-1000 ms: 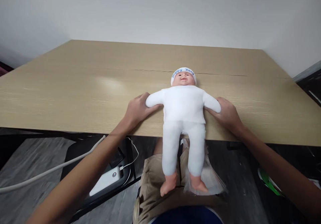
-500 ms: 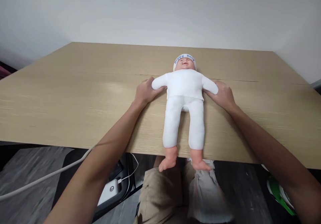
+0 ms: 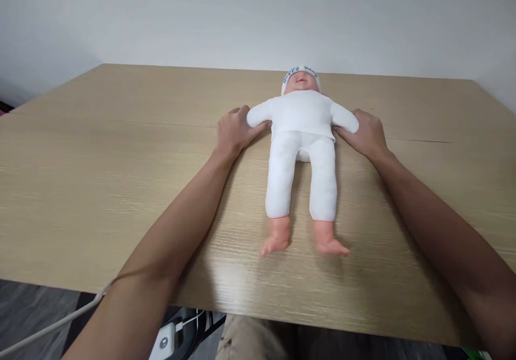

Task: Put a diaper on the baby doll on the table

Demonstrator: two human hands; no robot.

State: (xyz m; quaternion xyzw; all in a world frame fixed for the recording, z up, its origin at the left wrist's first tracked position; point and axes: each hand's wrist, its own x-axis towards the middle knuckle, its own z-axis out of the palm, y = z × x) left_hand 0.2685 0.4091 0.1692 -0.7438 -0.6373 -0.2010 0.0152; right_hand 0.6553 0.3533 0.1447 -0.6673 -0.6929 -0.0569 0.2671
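Observation:
A baby doll (image 3: pixel 302 114) in a white top and white trousers lies on its back on the wooden table (image 3: pixel 121 188), head toward the wall and bare feet toward me. Its white headband (image 3: pixel 300 72) carries blue lettering. My left hand (image 3: pixel 236 129) is closed around the doll's arm on the left of the view, thumb reaching to the armpit. On the other side, my right hand (image 3: pixel 365 131) grips the opposite arm in the same way. Both doll hands are hidden in my grasp. The legs lie slightly apart.
A pale wall (image 3: pixel 258 21) stands behind the table. At lower left a white cable (image 3: pixel 56 325) runs to my left forearm. Below the front edge are a white plug-like box (image 3: pixel 163 344) with a thin cord and my trousered leg (image 3: pixel 245 338).
The doll, held by both arms, has slid away from me toward the wall. Its feet, which hung over the front edge, now lie over the tabletop. The view has shifted too.

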